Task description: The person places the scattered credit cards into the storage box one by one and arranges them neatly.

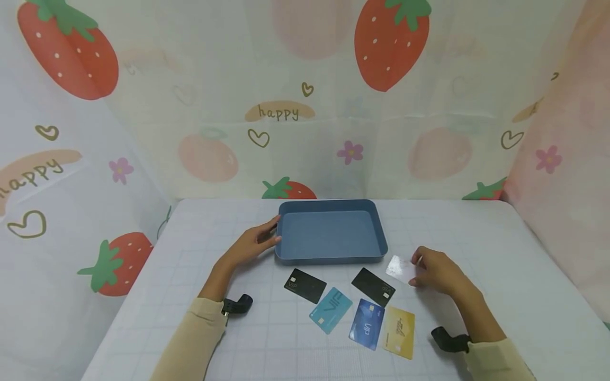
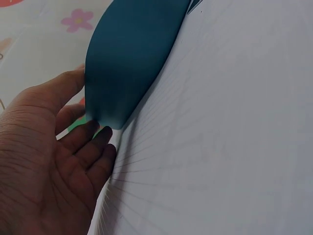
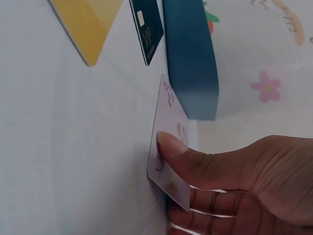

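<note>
My left hand [image 1: 252,243] touches the left end of a blue rectangular tray [image 1: 332,261], its fingers spread along the short wall. In the left wrist view, relaxed fingertips rest against the tray's end wall [image 2: 124,54] and lower corner. A pale, shiny card [image 3: 168,117] is pinched between the thumb and fingers of my right hand [image 1: 439,271], just off the tray's front right corner. The right wrist view shows the card tilted, with pinkish-red print and the thumb pressed on its face. Nearest to it on the table is a black VIP card [image 1: 374,287].
In front of the tray lie another black VIP card [image 1: 305,286], a teal VIP card [image 1: 331,310], a blue VIP card [image 1: 366,324] and a gold card [image 1: 399,332]. The white-covered table [image 1: 267,349] meets a strawberry-print curtain [image 1: 381,116] behind and at both sides.
</note>
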Motion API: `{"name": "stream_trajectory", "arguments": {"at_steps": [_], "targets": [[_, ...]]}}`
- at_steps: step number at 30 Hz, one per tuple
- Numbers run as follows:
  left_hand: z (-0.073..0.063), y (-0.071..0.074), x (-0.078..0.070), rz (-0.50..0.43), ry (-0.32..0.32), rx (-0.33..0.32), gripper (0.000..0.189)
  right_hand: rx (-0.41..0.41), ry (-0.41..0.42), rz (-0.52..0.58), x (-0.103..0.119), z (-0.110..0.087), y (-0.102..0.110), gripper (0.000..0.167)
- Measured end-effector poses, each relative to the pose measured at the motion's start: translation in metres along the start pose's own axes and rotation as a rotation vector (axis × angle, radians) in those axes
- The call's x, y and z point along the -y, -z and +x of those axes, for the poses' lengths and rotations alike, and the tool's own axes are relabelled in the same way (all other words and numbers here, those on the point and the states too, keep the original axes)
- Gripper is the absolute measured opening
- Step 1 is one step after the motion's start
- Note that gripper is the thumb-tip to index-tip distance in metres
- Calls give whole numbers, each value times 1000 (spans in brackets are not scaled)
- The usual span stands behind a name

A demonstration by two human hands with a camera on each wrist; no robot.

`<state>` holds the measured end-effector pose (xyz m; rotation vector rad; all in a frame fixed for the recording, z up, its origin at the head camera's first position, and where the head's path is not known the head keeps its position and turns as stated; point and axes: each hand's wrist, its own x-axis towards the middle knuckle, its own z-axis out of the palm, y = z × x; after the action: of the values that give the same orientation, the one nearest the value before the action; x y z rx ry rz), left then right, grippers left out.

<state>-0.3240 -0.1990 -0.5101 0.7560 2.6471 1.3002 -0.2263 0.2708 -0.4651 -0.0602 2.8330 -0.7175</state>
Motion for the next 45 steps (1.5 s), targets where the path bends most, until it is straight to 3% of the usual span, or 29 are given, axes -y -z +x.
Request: {"name": "stream_trajectory", "arguments": {"at_steps": [5,19,45], "targets": [[0,-1,0,-44,-5,-5,69,-2,16,68,-6,2,-1,39],[0,-6,2,-150,-26,-26,66,23,112,123,-15,0,9,25],[-1,-7,4,-213,-43,-29,68,4,176,205,-12,-11,31,25]]}}
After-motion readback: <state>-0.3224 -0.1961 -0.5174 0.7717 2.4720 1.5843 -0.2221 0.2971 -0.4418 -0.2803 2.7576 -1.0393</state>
